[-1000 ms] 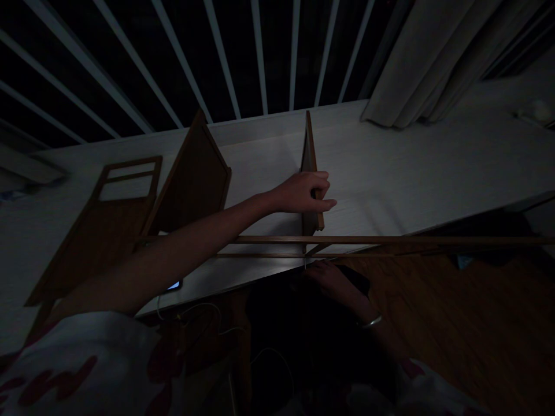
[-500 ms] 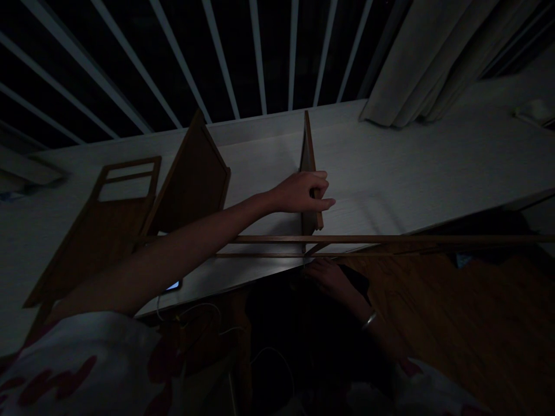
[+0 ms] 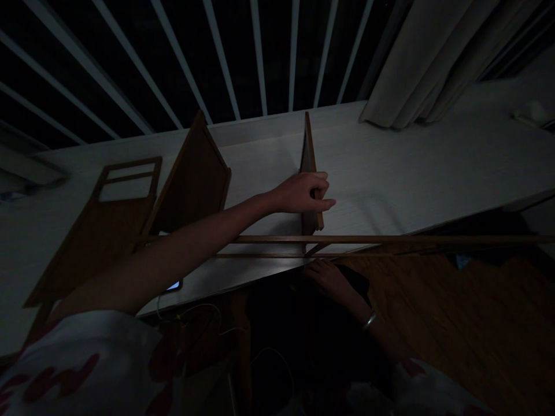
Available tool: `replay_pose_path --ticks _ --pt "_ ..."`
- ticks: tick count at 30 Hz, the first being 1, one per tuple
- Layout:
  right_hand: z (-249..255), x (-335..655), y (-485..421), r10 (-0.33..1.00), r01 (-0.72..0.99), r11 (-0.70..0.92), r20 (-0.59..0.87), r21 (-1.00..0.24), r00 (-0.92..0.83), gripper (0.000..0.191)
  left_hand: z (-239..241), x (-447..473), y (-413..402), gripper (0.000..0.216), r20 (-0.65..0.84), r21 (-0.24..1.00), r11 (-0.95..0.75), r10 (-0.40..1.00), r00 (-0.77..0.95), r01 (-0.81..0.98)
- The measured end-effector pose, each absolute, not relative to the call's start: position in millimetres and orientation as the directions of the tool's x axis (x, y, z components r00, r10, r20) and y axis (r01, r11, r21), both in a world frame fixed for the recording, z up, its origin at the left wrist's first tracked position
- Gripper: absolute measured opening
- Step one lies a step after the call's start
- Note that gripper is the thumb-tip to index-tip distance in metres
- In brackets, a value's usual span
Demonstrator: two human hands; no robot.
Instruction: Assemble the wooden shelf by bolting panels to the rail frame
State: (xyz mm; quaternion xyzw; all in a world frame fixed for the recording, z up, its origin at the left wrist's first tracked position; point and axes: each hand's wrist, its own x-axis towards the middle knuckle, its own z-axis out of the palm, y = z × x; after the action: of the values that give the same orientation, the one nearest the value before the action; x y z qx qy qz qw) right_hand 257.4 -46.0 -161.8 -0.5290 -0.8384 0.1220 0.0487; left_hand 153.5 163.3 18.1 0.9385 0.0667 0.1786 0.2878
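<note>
My left hand [image 3: 303,192] is closed around the top edge of an upright wooden panel [image 3: 309,151] that stands on the pale table [image 3: 411,167]. A long thin wooden rail [image 3: 390,239] runs across in front of that panel, at its near end. My right hand [image 3: 332,280], with a bracelet at the wrist, lies in the dark just below the rail where it meets the panel. Its fingers point at the joint, but whether they hold anything is hidden in shadow.
A second wooden panel [image 3: 195,179] leans upright to the left, and a framed panel [image 3: 99,225] lies flat beside it. White railing bars [image 3: 260,58] rise behind the table, a curtain [image 3: 425,58] hangs at the right. A lit phone [image 3: 173,285] and cables sit at the table's near edge.
Almost nothing has moved. My right hand has shifted slightly under the rail, and my left hand keeps its grip on the upright panel.
</note>
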Motion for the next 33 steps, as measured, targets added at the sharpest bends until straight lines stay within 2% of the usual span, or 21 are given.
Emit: replay_pose_path --ticks 21,33 --pt "-156 253 -47 0.905 0.894 0.398 -0.075 -0.205 -0.420 0.012 15 154 165 0.030 0.317 0.554 -0.832 0.227 0.921 0.015" --pt "-163 247 -48 0.923 0.912 0.371 -0.036 -0.173 -0.382 0.008 17 154 164 0.031 0.301 0.561 -0.827 0.236 0.924 0.029"
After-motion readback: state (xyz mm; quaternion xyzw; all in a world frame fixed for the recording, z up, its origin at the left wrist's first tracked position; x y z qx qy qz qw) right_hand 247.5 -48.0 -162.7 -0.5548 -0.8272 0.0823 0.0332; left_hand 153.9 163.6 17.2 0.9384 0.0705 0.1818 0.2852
